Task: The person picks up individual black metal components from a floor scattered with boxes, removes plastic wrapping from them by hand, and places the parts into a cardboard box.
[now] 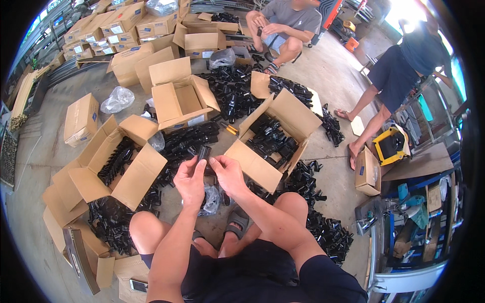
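Between my knees, my left hand pinches a short black tube-like part, held upright and slightly tilted. My right hand is closed at the part's other side, its thumb and fingers at the lower end; the fingers partly hide the part. To the left stands an open cardboard box with black parts lined up in it. On the right another open box holds a jumble of black parts. A heap of similar parts lies just beyond my hands.
An open box stands farther ahead, near a clear plastic bag. Stacked cartons fill the far left. A seated person handles a dark part; another person stands at right. Loose parts lie beside my right knee.
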Demonstrator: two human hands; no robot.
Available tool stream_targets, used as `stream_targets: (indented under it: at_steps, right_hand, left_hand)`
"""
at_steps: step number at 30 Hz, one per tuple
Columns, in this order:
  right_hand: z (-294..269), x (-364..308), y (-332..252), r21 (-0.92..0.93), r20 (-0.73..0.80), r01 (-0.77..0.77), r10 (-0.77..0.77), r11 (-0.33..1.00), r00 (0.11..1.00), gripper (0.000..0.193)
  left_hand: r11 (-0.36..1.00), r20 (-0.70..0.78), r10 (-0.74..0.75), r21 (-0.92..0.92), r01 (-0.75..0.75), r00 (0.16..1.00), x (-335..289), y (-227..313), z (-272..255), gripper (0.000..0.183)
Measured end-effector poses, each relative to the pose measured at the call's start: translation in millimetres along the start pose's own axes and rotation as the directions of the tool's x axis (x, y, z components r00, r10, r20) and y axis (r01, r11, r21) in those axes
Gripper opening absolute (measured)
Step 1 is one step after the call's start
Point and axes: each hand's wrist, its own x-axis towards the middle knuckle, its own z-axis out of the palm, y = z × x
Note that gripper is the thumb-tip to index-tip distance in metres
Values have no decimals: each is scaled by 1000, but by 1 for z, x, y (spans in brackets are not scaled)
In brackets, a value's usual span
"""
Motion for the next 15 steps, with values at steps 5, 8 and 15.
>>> stream_targets:
  at_steps: [5, 8, 15]
  right_hand:
    - [-6, -3, -11, -16, 63, 28, -27, 999, 998, 22]
    - [-7, -2, -13, 26, 78, -18, 16, 1000, 997, 17]
    - [-5, -2, -5, 109, 86, -82, 73, 991, 994, 17]
  left_hand:
    - [1000, -21, 16, 1, -16, 1000, 1, 1, -1, 17]
    - [1000, -25, 1, 9, 0, 1000, -1, 3, -2, 18]
    - [1000, -24, -28, -9, 27, 999, -2, 2, 0, 20]
